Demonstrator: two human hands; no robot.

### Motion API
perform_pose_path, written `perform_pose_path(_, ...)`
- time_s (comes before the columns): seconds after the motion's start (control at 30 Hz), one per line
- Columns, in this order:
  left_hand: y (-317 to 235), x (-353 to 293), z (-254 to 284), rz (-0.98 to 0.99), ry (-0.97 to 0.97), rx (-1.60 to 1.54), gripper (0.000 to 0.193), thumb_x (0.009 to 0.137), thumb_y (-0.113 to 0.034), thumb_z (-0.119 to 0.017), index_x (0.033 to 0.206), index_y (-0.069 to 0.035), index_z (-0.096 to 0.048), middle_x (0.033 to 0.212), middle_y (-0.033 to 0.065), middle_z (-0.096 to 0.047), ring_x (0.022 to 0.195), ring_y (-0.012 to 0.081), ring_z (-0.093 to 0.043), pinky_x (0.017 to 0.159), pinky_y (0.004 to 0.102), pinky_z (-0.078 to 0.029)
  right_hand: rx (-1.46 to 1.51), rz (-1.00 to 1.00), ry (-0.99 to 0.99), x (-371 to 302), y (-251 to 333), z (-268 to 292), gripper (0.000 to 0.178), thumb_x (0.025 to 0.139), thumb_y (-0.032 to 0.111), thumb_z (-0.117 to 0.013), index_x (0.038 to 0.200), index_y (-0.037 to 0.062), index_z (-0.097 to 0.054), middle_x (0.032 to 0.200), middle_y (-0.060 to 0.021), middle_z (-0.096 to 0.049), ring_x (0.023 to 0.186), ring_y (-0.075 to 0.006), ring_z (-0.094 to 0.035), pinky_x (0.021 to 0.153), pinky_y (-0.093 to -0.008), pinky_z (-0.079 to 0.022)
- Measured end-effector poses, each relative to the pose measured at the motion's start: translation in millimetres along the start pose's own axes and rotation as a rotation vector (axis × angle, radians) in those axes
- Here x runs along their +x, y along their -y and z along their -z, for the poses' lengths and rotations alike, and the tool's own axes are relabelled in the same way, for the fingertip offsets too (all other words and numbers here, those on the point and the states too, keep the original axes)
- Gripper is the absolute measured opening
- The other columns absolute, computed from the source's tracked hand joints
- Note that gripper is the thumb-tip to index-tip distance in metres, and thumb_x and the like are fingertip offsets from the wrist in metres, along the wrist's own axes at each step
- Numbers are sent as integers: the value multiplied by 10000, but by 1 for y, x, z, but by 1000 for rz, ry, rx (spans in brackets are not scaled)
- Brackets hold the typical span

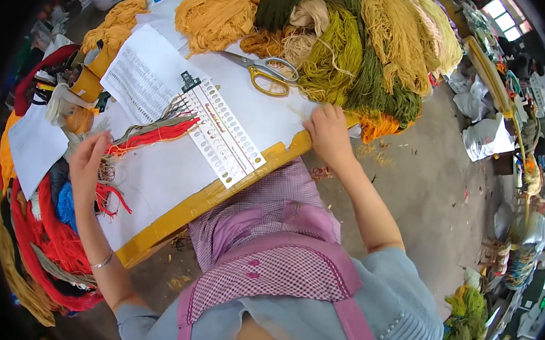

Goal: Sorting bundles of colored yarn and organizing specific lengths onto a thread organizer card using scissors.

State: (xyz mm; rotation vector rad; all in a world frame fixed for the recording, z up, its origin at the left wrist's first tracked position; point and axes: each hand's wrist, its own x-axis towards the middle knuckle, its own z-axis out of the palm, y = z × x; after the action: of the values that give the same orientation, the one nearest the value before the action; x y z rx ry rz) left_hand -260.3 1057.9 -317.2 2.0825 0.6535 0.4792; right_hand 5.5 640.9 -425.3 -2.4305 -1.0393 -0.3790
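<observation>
My left hand point(88, 160) is over the left side of the table, its fingers loosely bent and a little apart, with no held thing visible. Beside it lie red threads point(154, 138) and grey threads point(137, 129), their ends running to a white card with rows of holes point(224, 134). My right hand point(332, 135) rests at the table's front edge, fingers curled down; whatever lies beneath the fingertips is hidden. Just behind it is a big heap of yarn hanks point(334, 54) in olive, green and gold. Scissors with a yellow and grey handle point(269, 75) lie between heap and card.
A printed sheet point(143, 72) lies behind the card. At left stand a clear plastic jar point(68, 108) and red yarn hanks point(59, 231). Yellow tape covers the table edge point(180, 220). Yarn scraps dot the floor point(423, 180); green hanks point(465, 329) are at lower right.
</observation>
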Motion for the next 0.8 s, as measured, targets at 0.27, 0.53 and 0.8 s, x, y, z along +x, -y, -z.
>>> perform_pose_path(0.27,-57,20,-130,-214,373,-93,204,952,-122,-595,1085,8,-679,990,59,-686,884,112,-627,784,241,-490,1005,-511,216,-53,5,139,139,1007,149,-506,898,74,-462,663,22,-491,567,-55,-469,511,-197,-367)
perform_pose_path(0.53,-114,8,-250,-497,563,-183,344,900,-161,-637,1235,-82,-626,1212,119,-638,947,204,-646,810,296,-521,1237,-319,-68,-79,18,214,212,973,173,-559,862,56,-422,612,6,-460,514,-86,-457,486,-226,-352)
perform_pose_path(0.8,-188,-95,-273,-822,1150,-397,363,878,-209,-656,1219,-95,-609,1074,86,-663,991,231,-595,880,351,-484,1774,64,-9,-79,47,212,287,949,235,-625,848,67,-416,526,1,-435,399,-99,-420,341,-264,-304)
